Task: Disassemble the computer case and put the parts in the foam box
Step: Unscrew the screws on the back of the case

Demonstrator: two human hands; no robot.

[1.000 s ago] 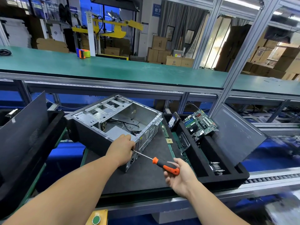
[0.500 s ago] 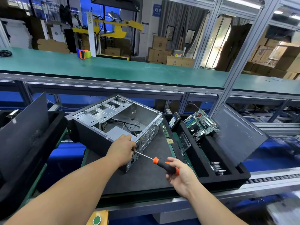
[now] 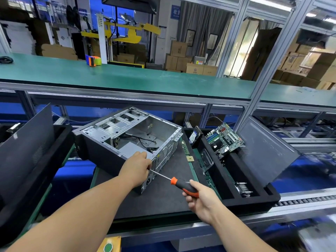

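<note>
An open computer case (image 3: pixel 101 153) lies on its side on a black mat (image 3: pixel 163 193), its metal frame and loose cables showing inside. My left hand (image 3: pixel 136 170) grips the near rear corner of the case. My right hand (image 3: pixel 201 199) holds an orange and black screwdriver (image 3: pixel 183 186) whose tip meets the case's rear panel just beside my left hand. To the right stands the black foam box (image 3: pixel 254 199) with a green motherboard (image 3: pixel 225 140), a drive (image 3: pixel 193 137) and a heatsink (image 3: pixel 243 190) in its compartments.
A dark side panel (image 3: pixel 265 151) leans against the foam box's right side. Another black foam box (image 3: pixel 36 170) with a leaning panel stands at the left. A small chip (image 3: pixel 190 158) and a memory stick (image 3: pixel 185 148) lie on the mat. A green shelf (image 3: pixel 127 75) runs above.
My right hand has turned slightly on the screwdriver handle. The case and my left hand stay in place.
</note>
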